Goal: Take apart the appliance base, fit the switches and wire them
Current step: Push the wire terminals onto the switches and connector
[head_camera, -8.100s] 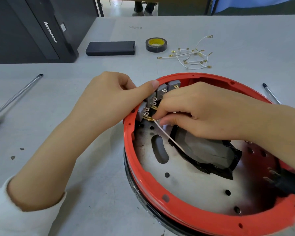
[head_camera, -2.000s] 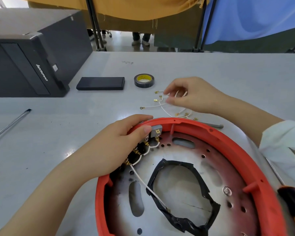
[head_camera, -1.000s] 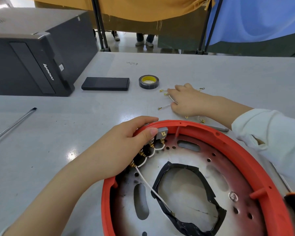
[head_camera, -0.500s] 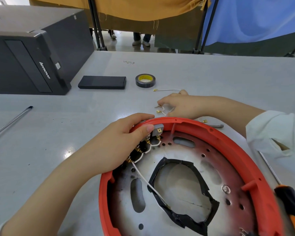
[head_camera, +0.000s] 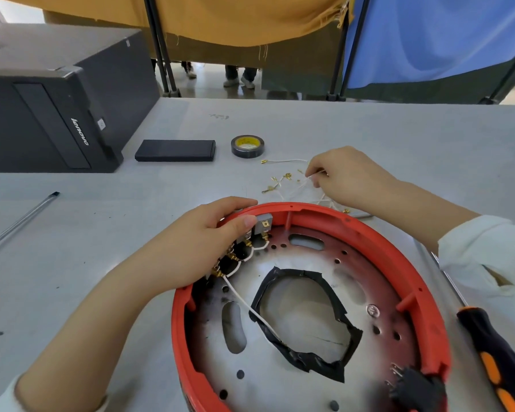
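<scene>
**Pinching a wire while the other hand steadies the base**

Reading "lenovo" in white letters is easy on the black computer case (head_camera: pixel 57 114) at the upper left of the frame; the yellow core of the tape roll (head_camera: pixel 247 146) carries print too small to read. A flat black box (head_camera: pixel 175 150) lies between the two.

The left hand (head_camera: pixel 197 248), left of centre, curls over the red rim of the base (head_camera: pixel 393 257), fingers outside the rim and thumb pressed against the grey switches (head_camera: pixel 262 226) set just inside it. Short white loops join the switch terminals, and one long white wire (head_camera: pixel 244 304) runs from them down to the black-taped opening in the metal plate.

The right hand (head_camera: pixel 348 176), above the base at upper centre-right, has its fingers bent, thumb and forefinger pinching one strand from the loose wires (head_camera: pixel 283 185) with brass terminals on the table (head_camera: pixel 399 138).

A black-and-orange screwdriver (head_camera: pixel 500 361) lies at the lower right edge, and a thin metal rod (head_camera: pixel 21 221) at the left edge. A black plug (head_camera: pixel 414 388) sits inside the base at the lower right.
</scene>
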The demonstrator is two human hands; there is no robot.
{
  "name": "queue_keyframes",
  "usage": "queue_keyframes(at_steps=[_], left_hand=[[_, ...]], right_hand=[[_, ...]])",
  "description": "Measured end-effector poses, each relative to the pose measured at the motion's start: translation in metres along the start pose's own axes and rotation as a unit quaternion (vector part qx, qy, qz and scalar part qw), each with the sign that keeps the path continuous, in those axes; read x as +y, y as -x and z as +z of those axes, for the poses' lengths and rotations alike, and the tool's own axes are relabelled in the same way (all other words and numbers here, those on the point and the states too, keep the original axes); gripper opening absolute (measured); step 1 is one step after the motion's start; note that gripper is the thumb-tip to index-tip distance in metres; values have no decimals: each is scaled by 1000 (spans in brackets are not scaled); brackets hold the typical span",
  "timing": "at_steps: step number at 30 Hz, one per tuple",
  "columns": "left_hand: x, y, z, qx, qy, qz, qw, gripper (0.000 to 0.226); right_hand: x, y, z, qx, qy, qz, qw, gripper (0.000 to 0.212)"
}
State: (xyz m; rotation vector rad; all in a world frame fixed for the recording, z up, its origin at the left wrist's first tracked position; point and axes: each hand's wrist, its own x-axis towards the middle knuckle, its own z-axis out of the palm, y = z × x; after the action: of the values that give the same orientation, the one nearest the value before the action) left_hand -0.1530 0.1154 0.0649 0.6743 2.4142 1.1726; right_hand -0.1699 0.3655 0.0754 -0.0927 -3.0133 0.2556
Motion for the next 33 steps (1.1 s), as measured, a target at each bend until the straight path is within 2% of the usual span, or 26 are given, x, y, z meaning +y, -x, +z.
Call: queue_keyframes(at_steps=[13,16,25,29,30,33], left_hand=[[1,2,-2,20,-28,10,999,32],[2,3,-2,21,-27,14,999,33],[1,2,-1,18,-1,12,1000,31],[0,2,0,15,9,15,1000,27],[-1,2,-1,14,9,16,1000,26],[-1,1,-1,14,1,22,1000,25]], right_hand=[[-19,30,-30,195,-106,-5,975,25],[-23,35,-32,212,-116,0,970,26],[-23,24,-9,73,-112,26,991,28],[-22,11,0,9,-98,1,995,42],[-21,9,-2,-4,-91,-20,996,40],[-15,6,-12,-74,-87,-75,991,15]])
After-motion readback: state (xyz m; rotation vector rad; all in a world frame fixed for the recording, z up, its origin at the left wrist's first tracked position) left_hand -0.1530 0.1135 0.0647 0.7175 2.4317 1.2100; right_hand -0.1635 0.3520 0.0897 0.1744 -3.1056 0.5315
